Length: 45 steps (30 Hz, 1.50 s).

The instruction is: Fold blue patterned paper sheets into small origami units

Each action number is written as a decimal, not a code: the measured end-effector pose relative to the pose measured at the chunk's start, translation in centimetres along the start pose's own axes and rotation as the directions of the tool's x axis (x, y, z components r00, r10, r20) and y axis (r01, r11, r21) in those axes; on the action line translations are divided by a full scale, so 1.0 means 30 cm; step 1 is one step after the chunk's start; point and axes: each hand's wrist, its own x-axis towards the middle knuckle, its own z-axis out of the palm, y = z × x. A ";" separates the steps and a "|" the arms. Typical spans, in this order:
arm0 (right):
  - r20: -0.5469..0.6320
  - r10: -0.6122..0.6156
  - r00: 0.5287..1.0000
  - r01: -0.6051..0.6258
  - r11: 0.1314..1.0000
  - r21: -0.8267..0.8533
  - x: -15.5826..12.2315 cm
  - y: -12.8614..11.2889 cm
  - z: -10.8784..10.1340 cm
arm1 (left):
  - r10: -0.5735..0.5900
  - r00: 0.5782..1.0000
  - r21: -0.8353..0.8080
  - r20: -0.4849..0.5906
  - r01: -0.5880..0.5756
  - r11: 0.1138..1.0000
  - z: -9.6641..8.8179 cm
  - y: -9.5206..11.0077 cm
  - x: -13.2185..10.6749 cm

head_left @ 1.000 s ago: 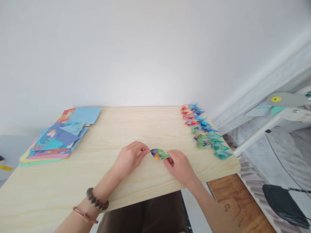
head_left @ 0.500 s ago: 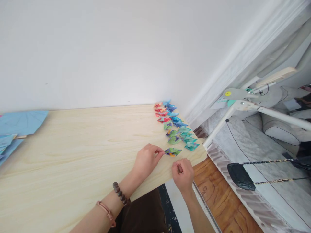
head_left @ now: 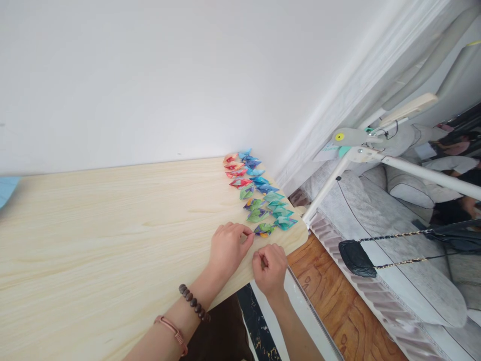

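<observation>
My left hand (head_left: 230, 249), wearing a beaded bracelet and a copper-coloured bangle, pinches the left tip of a green, purple and orange paper crane (head_left: 265, 230). That crane rests on the light wood table (head_left: 124, 240) near its right corner. Just beyond it stand two columns of folded paper cranes. The left column runs from red cranes (head_left: 240, 183) at the wall to green ones (head_left: 257, 215); the right goes from blue cranes (head_left: 257, 181) to teal ones (head_left: 284, 222). Closed, with its fingers curled, my right hand (head_left: 269, 269) is at the table's front edge, below the pinched crane and holding nothing visible.
A white wall (head_left: 124, 85) borders the table's far side. Blue paper (head_left: 8, 190) shows at the left edge. Right of the table are a white metal frame (head_left: 326, 192), a grey sofa (head_left: 376, 210) and a black chain-strap bag (head_left: 356, 257). Another person (head_left: 456, 145) is partly visible farther back.
The view has swung to the right. Still pinched by my left hand, the crane has shifted slightly right and closer to the columns. My right hand stays closed.
</observation>
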 end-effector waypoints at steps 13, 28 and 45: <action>-0.005 -0.026 1.000 0.026 0.999 -0.022 0.001 0.005 0.003 | 0.035 0.999 0.036 0.017 -0.036 0.999 -0.014 -0.019 -0.029; 0.022 0.024 0.999 -0.023 0.999 -0.044 0.000 -0.007 -0.002 | 0.034 0.999 -0.038 0.005 -0.033 0.999 -0.019 -0.018 -0.023; 0.446 -0.461 0.767 0.365 0.886 0.287 0.055 -0.403 0.143 | -0.164 0.885 0.659 -0.436 0.438 0.612 -0.677 -0.432 -0.365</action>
